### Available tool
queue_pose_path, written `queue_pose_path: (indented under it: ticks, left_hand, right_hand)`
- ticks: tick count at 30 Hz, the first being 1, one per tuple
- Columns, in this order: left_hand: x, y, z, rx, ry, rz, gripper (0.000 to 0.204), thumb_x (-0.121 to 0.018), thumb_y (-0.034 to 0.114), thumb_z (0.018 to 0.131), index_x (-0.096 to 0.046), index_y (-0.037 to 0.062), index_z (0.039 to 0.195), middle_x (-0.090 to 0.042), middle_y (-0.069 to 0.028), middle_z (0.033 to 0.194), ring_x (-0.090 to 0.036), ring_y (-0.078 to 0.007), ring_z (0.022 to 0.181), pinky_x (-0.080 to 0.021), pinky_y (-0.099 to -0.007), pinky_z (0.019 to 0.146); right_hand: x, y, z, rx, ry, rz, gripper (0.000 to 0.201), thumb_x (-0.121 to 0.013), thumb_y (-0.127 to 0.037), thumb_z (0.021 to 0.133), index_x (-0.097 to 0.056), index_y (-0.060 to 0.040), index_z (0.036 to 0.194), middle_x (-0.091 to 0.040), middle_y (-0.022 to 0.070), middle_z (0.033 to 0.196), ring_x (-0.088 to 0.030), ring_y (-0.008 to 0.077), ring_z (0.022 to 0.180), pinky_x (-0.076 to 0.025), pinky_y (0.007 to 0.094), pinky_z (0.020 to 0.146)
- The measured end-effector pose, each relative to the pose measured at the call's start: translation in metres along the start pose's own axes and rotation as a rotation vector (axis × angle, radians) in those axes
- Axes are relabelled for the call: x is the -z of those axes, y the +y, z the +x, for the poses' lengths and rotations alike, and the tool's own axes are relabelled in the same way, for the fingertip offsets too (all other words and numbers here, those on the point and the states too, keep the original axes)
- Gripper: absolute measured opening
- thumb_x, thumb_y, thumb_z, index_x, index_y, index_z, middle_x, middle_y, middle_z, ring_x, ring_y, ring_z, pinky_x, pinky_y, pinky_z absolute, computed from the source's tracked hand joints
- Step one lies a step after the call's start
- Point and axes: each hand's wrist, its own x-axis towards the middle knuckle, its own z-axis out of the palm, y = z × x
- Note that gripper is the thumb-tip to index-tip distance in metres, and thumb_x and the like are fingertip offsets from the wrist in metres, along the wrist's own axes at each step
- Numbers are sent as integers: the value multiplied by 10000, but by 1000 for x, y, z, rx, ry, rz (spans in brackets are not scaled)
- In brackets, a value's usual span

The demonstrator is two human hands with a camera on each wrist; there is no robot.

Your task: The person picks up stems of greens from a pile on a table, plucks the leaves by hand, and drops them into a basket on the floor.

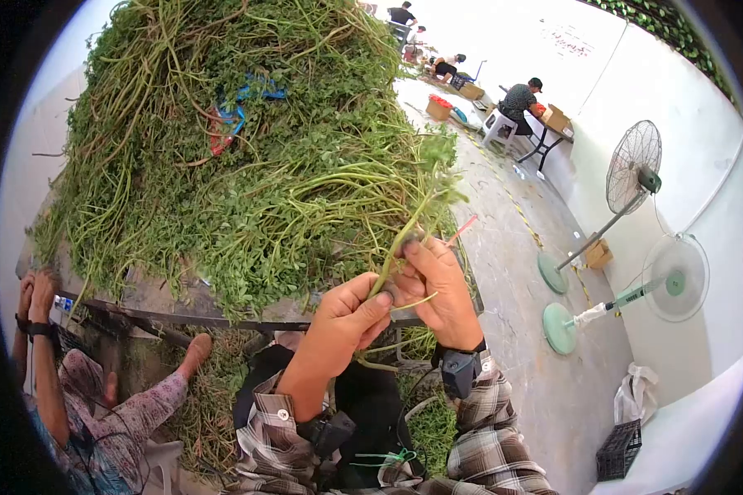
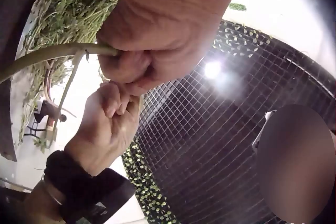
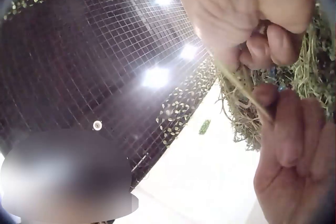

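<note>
A green leafy stem slants up between my two hands at the table's front edge. My left hand grips its lower part between thumb and curled fingers. In the left wrist view the thick end of the stem sticks out from that hand. Close beside it, my right hand pinches the stem higher up with thumb and fingertips. A thinner stalk runs between both hands in the right wrist view. Behind them, a large heap of the same leafy stems covers the table.
Blue and red strips lie in the heap. At the left, another person's hands are at the table edge. Two standing fans and a black crate are on the right. Loose greens lie below the table.
</note>
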Motion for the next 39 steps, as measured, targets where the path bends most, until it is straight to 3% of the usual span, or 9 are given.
queue_pose_path:
  ticks: [4, 11, 22, 24, 25, 28, 30, 32, 39]
  left_hand:
    - [2, 2, 0, 59, 97, 93, 179, -517, 221, 910, -540, 58, 841, -427, 55, 584, -336, -13, 467, -243, -172, 414]
    - [-3, -3, 3, -36, 237, 138, 266, -526, 256, 908, -551, 64, 725, -417, 55, 543, -334, -19, 444, -231, -173, 395]
    - [-13, -21, 2, -126, 186, 358, 310, -527, 252, 906, -513, 46, 675, -400, 67, 568, -336, -23, 519, -265, -199, 461]
    - [-12, -5, -9, -88, 202, 311, 308, -524, 254, 908, -512, 47, 680, -403, 65, 570, -338, -23, 518, -266, -199, 462]
    - [-8, 4, -10, -69, 228, 262, 306, -522, 256, 909, -511, 48, 685, -405, 63, 572, -340, -23, 517, -267, -198, 463]
    - [0, 4, -7, -87, 252, 226, 303, -519, 262, 911, -513, 52, 692, -419, 62, 579, -353, -21, 520, -276, -193, 470]
    - [-4, 2, -5, -62, 239, 187, 299, -523, 264, 909, -518, 63, 689, -421, 63, 566, -352, -17, 485, -264, -183, 441]
    - [-3, 0, -4, 69, 168, 112, 301, -526, 280, 908, -520, 72, 690, -415, 60, 548, -342, -13, 444, -241, -176, 403]
    - [-7, -3, 0, 180, 80, 10, 317, -515, 314, 911, -507, 78, 699, -376, 66, 528, -308, -7, 419, -208, -166, 378]
  right_hand:
    - [-8, 4, -6, -33, 96, -225, 161, -587, -198, 870, -531, -58, 926, -437, -58, 621, -336, 16, 457, -236, 175, 399]
    - [-7, 13, -11, -57, 1, -206, 156, -574, -212, 878, -516, -68, 869, -393, -74, 561, -314, 14, 440, -221, 177, 389]
    - [54, -26, 23, 114, 407, -131, 158, -523, -178, 883, -468, -68, 784, -340, -44, 551, -283, 45, 395, -222, 197, 342]
    - [126, -39, 38, 370, 347, 90, 152, -515, -166, 880, -473, -70, 770, -339, -46, 551, -294, 41, 404, -217, 186, 342]
    - [119, -45, 37, 370, 330, 86, 152, -515, -166, 880, -473, -70, 770, -339, -46, 551, -294, 41, 404, -217, 186, 342]
    - [92, -49, 8, 228, 353, -105, 120, -493, -137, 890, -490, -49, 809, -350, -39, 553, -315, 35, 421, -226, 174, 348]
    - [72, -33, 3, -74, 180, -92, 107, -482, -120, 897, -520, -21, 904, -351, -41, 555, -328, 31, 434, -227, 169, 351]
    - [50, -24, 0, -172, 21, -70, 189, -475, -118, 906, -514, 2, 1047, -351, -39, 559, -326, 36, 429, -228, 170, 353]
    - [19, -29, 3, -179, -312, 139, 423, -518, -155, 894, -386, 18, 1258, -374, -38, 600, -331, 30, 447, -235, 185, 381]
